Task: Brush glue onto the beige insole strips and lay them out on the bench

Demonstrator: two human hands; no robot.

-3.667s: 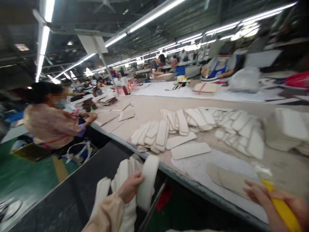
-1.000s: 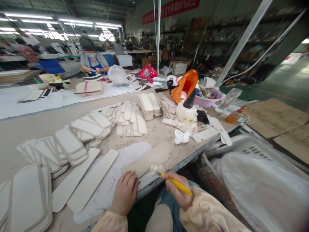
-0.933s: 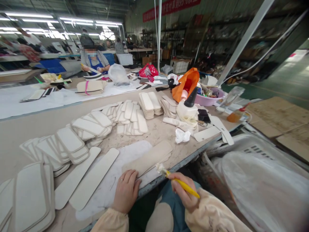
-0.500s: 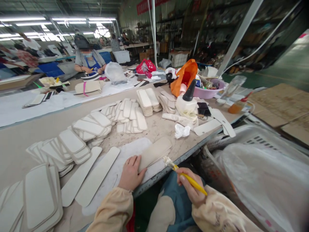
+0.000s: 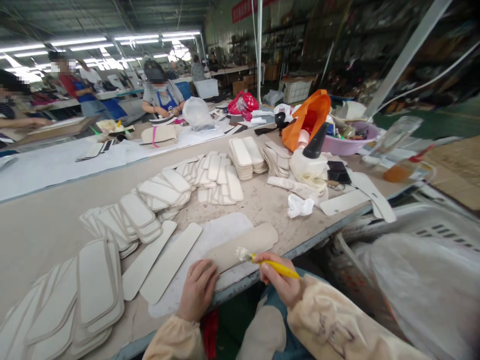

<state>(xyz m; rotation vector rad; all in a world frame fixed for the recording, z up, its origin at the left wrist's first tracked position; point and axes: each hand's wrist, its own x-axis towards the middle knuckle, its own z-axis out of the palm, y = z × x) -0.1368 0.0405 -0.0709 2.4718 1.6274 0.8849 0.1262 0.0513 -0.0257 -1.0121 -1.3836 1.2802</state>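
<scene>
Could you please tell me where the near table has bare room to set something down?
The widest bare stretch of table lies left, between the far white sheet and the fanned pale pieces; a smaller patch, between those pieces and the crumpled tissue. It is crowded around the orange bag.

A factory workshop, seen from a long worktable (image 5: 45,225).
On the worktable lie many piles of pale cut pieces (image 5: 137,212) of similar shape; beyond it are a person in a blue apron (image 5: 165,100), rows of strip lights (image 5: 78,41) under a high roof (image 5: 168,15), and, towards the right, loaded shelves (image 5: 288,37).
</scene>
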